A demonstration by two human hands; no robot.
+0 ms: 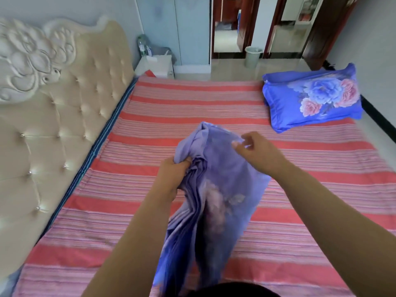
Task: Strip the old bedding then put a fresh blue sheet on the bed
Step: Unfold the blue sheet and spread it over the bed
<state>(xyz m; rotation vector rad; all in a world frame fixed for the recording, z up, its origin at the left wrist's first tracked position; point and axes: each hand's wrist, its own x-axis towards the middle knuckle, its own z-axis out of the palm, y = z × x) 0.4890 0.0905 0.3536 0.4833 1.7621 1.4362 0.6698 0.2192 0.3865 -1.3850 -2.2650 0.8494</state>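
A bunched blue sheet (216, 189) with a faint pink flower print hangs in front of me over the bed (107, 200), which is covered by a red and pink striped cloth. My left hand (173, 176) grips a gathered fold of the sheet at its left side. My right hand (255, 151) pinches the sheet's upper edge with thumb and fingertips. The lower part of the sheet drops out of view at the bottom of the frame.
A blue flowered pillow (312, 97) lies at the bed's far right corner. A cream tufted headboard (64, 116) runs along the left. Beyond the bed stand a white nightstand (156, 66) with bottles, a grey bin (253, 56) and open doorways.
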